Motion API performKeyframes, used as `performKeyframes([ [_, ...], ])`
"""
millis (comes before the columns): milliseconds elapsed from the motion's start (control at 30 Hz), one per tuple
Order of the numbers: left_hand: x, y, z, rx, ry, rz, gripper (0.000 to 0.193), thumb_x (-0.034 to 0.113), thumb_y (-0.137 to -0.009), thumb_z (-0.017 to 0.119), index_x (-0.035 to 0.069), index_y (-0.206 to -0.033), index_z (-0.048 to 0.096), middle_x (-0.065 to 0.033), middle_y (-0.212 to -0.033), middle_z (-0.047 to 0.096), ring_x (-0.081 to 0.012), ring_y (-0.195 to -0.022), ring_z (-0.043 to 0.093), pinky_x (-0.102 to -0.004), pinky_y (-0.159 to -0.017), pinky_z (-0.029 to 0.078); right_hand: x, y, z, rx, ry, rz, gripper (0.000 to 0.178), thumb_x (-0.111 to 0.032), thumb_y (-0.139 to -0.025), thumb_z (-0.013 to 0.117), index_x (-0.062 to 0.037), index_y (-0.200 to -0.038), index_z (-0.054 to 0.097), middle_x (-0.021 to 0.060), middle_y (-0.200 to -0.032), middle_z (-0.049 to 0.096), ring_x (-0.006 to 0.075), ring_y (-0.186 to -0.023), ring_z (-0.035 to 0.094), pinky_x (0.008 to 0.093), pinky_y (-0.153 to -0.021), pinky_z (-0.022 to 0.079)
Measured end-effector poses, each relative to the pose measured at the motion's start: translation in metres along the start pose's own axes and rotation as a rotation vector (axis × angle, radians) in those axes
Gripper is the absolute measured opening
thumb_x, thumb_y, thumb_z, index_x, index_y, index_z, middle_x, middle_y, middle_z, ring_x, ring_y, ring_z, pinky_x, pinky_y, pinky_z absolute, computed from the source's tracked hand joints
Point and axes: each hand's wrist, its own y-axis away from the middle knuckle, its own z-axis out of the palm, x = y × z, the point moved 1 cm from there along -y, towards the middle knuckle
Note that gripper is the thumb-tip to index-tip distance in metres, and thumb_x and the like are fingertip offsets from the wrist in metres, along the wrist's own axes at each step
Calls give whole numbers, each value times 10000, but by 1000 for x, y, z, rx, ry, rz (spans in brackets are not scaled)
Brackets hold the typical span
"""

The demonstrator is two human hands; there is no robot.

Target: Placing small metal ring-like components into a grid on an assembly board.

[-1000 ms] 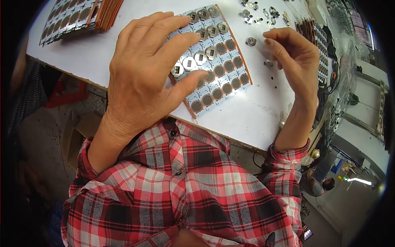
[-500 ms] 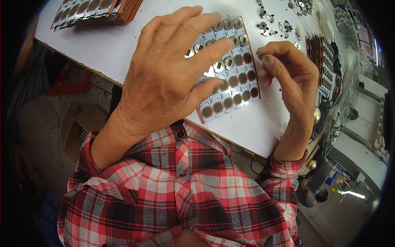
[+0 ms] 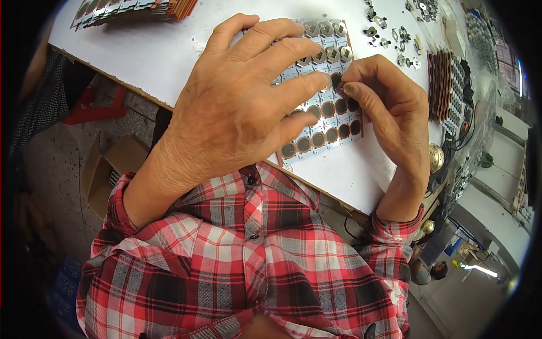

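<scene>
A flat panel of joined circuit boards [image 3: 327, 122] lies on the white table in front of me. Shiny metal clips [image 3: 332, 54] sit on its far rows, while dark round pads [image 3: 318, 139] show bare on the near rows. Spread over the panel's left part is my left hand [image 3: 231, 107], open, its fingers apart and hiding several boards. At the panel's right side my right hand [image 3: 395, 107] is closed, thumb and forefinger pinched together just above a middle row. Whatever small piece is between those fingertips is mostly hidden.
Loose metal clips [image 3: 402, 35] are scattered at the far right of the table. One stack of panels [image 3: 180, 9] stands at the far left, another [image 3: 442, 85] at the right. Below the table edge are an opened cardboard box [image 3: 97, 183] and a red object [image 3: 101, 110].
My right hand has moved left from beside the panel to over its middle row, still pinched. My left hand stays spread over the panel, with its fingers shifted slightly.
</scene>
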Motion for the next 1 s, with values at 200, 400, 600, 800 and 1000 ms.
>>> performKeyframes([
  [200, -1, 1, -1, -14, 34, 0, 672, 343, -539, 895, 118, -1151, 731, -103, -1293, 652, -337, -1286, 565, -526, -1057, 415, -1, -4, 5, 48, 218, -131, 135, 13, -963, 691, 8, -1097, 702, -6, -928, 692, 20, -754, 587, 183, -600, 441],
  [400, 0, 1, -5, -27, 52, 0, 770, 433, -484, 910, 114, -1159, 723, -113, -1303, 643, -347, -1294, 553, -535, -1064, 404, -5, 1, 15, 210, 5, 94, 89, 39, -884, 738, 16, -967, 718, 20, -822, 681, 59, -714, 613, 218, -638, 501],
  [600, 3, -2, -5, -50, 12, 3, 797, 474, -472, 908, 118, -1160, 720, -117, -1314, 638, -352, -1300, 549, -549, -1082, 390, 4, -2, 1, 11, 55, -105, 105, 24, -932, 728, 23, -1036, 720, 16, -922, 708, 43, -745, 634, 188, -655, 501],
  [800, 3, -3, -4, -80, -19, -5, 819, 470, -474, 931, 138, -1191, 716, -108, -1344, 639, -348, -1332, 537, -550, -1112, 383, 12, 1, -16, 218, 27, -30, 137, 12, -916, 740, 9, -1053, 746, 28, -905, 733, 63, -763, 658, 198, -664, 518],
  [1000, 0, 1, -3, -43, -67, 1, 803, 445, -510, 943, 150, -1221, 717, -100, -1365, 646, -337, -1350, 533, -540, -1124, 388, 46, 1, -60, 514, 274, 58, 164, -31, -910, 749, -22, -1073, 766, 10, -843, 726, 75, -737, 627, 219, -677, 504],
])
